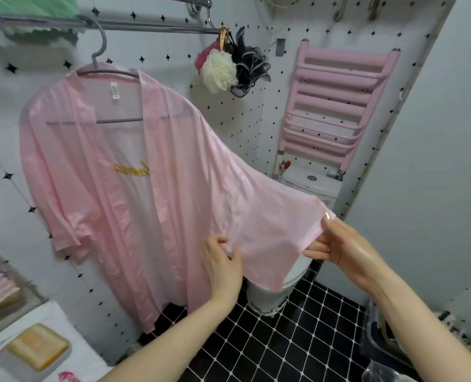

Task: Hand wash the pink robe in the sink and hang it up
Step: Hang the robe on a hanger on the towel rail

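Fingers of the right hand (339, 245) pinch the sleeve hem; fingers of the left hand (223, 267) curl into the fabric beside it. Spread the sleeve under light, even tension, so the pink robe (113, 205) does not slip off its hanger (118, 121) on the rail (151, 25)

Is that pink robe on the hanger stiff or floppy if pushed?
Probably floppy: the pink robe sags in folds from the hanger to the right hand. Likely light; the hanger bar shows through. Hung by one hook, it may swing.
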The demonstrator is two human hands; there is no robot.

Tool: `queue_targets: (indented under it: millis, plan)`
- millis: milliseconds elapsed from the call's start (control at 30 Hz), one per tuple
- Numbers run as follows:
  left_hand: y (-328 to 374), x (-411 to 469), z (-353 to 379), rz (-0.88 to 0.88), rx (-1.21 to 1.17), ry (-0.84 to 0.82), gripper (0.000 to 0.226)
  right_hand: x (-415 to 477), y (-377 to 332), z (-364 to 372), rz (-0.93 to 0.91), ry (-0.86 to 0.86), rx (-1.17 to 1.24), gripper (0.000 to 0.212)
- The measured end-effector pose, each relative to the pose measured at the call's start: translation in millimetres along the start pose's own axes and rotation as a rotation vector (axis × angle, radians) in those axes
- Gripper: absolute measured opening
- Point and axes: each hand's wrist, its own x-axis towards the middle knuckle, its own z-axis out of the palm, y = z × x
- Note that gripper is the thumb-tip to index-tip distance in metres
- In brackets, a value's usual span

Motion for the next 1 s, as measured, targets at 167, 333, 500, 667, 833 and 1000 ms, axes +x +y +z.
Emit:
queue_targets:
  millis: [167, 333, 500, 667, 833, 1000]
  plan:
    - [39, -33, 7, 0.449, 0.246, -0.345, 0.066, -5, 11, 27, 0.04, -0.083, 0.104, 0.026]
    - [27, -37, -14, 0.701, 0.243, -0.017, 0.007, -16, 26, 29, -0.086, 0.137, -0.336, 0.033]
    - [24, -66, -39, 0.817, 0.216, 0.022, 0.013, -24, 60, 36, -0.271, 0.453, -1.048, 0.008]
    - [23, -63, -50, 0.754, 0.146, -0.024, 0.01, -29, 57, 47, -0.354, 0.327, -0.652, 0.039]
    - [9, -57, -60, 0.836, 0.331, -0.144, 0.037, -37, 50, 45, -0.308, 0.14, -0.609, 0.028]
    - [18, -61, -64, 0.924, 0.29, 0.021, 0.032, -41, 61, 48, -0.64, 0.282, -0.965, 0.041]
